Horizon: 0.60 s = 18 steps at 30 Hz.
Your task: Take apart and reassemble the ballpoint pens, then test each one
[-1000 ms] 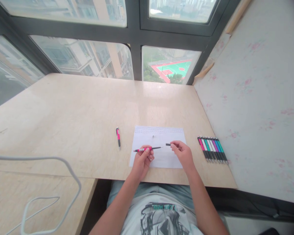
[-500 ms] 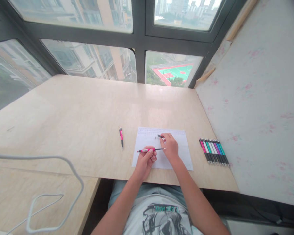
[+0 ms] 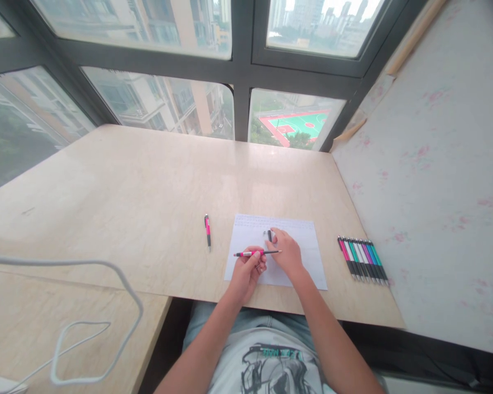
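Note:
My left hand (image 3: pixel 248 271) is closed around a pink pen (image 3: pixel 246 253) lying level above the paper. The pen's front part is off, and a thin dark refill sticks out to the right. My right hand (image 3: pixel 286 250) has its thumb and forefinger at a short black pen grip (image 3: pixel 270 236), which stands out at the fingertips over the paper; whether it rests on the sheet is hard to tell. Beside it on the sheet lies a tiny metallic part (image 3: pixel 265 233), too small to make out. Under both hands is a white sheet of paper (image 3: pixel 312 273) with handwritten lines along its top.
Another pink pen (image 3: pixel 207 232) lies left of the paper. On the right, several pens (image 3: pixel 362 259) in different colours lie in a row near the papered wall (image 3: pixel 443 219). A white cable (image 3: pixel 119 279) loops over the left side of the table (image 3: pixel 148 191). Windows stand behind.
The black grip in my right fingers has turned from lying sideways to pointing up the sheet, slightly lower. My left hand keeps the pink pen as before. The whole view has shifted slightly.

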Motion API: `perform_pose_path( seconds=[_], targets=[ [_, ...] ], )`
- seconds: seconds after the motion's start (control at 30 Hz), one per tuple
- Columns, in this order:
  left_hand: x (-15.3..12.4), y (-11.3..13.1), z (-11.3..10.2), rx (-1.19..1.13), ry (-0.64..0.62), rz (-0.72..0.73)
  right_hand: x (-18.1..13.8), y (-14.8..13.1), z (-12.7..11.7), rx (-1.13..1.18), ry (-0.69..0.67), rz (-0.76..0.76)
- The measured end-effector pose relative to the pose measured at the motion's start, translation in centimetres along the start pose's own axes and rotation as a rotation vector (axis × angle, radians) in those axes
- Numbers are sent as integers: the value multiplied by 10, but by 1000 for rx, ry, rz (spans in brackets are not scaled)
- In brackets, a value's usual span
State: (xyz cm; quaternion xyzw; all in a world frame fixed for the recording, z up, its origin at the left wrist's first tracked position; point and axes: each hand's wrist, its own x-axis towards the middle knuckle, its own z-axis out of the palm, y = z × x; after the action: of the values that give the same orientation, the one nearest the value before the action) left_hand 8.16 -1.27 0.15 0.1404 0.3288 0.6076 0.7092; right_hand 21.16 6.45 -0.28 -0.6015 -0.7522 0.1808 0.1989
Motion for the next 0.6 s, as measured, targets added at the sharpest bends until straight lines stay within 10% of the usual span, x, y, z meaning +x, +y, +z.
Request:
perform_pose_path(
  seconds=[0.33, 0.6],
  targets=[
    [0, 1, 0, -4, -11, 5, 1, 6, -3, 146, -58, -17],
    [0, 0, 1, 49, 13, -8, -41, 19, -17, 839, 26, 182]
  ],
)
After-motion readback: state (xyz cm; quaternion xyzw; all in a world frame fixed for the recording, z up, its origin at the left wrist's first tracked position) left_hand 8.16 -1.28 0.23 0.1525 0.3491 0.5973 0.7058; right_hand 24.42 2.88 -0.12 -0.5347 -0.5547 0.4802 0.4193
